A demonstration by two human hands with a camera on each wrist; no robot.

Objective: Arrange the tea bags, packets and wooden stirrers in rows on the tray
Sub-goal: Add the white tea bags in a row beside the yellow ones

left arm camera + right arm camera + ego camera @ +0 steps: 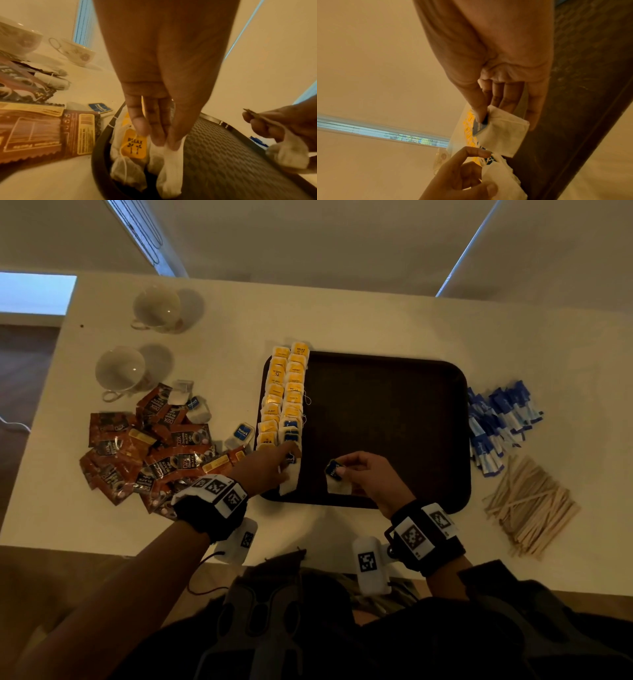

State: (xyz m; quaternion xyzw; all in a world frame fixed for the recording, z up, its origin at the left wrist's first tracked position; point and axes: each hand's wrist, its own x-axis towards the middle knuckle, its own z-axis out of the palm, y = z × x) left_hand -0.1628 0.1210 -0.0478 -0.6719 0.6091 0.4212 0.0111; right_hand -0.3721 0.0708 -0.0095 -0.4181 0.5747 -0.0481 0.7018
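Pinching a white tea bag [288,479] at its top, the left hand [270,465] lowers it onto the near end of the second row, at about 7 o'clock on the dark tray [428,498]. In the left wrist view its fingertips [158,140] close on the paper above the pouch. The right hand [371,474] pinches a second tea bag [337,482], thumb on the blue tag, over the tray floor near 6 o'clock, just beside the first.

Two overlapping rows of yellow-tagged tea bags [284,392] run from 11 o'clock down the tray's left edge, with a few blue-tagged ones at the near end. The likeliest slip, as I judge it, is crowding: the rows sit tight against the rim, and the far bags already lap over it, so a bag pressed in hard could shove its neighbours askew or tip one off the edge. The loose strings trailing from the rows may catch a finger and drag a placed bag out of line. With both hands close together, the right one could brush the left's bag before it settles.

Off the tray, the brown coffee packets [144,446] lie heaped at 9 o'clock, the blue sachets [496,422] at 3 o'clock and the wooden stirrers [531,505] at 4 o'clock; a sleeve or wrist band sweeping across could scatter the stirrers, which look light.
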